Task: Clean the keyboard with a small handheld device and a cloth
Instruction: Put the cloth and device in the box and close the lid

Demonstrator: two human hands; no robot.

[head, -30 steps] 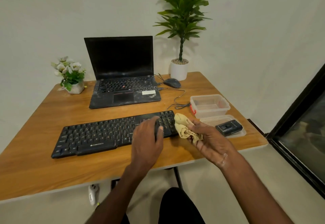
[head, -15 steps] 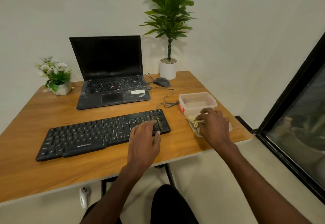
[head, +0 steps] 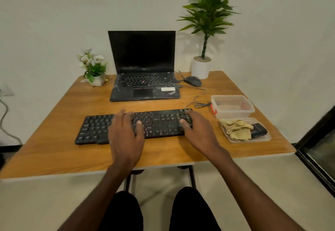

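Keyboard: black, lying flat at the centre of the wooden worktop, long side running nine to three o'clock, slightly raised toward three.

Behind it at twelve o'clock, open laptop, screen dark, palm rest dusty, white sticker at its lower right. At one o'clock, tall green plant in a white pot against the wall. At eleven o'clock, small pot of white flowers. Just beside the white pot, black mouse, its cable trailing toward the keyboard's far right corner.

At two o'clock of the keyboard, clear plastic tub with a red clasp. Directly nearer than the tub, at three o'clock, shallow clear lid lying flat, touching or nearly touching the tub. Inside the lid, crumpled yellow cloth, and at its three o'clock side the small black handheld device, partly tucked under the cloth's edge.

Left hand palm down over the keyboard's middle, grip released, fingers spread and resting on the keys. Right hand palm down over the keyboard's right end, grip likewise released, fingers extended onto the keys, thumb on the lower rows. Neither grasping anything; cloth and device well apart from both.

At six o'clock, below the worktop edge, two dark-clothed knees.
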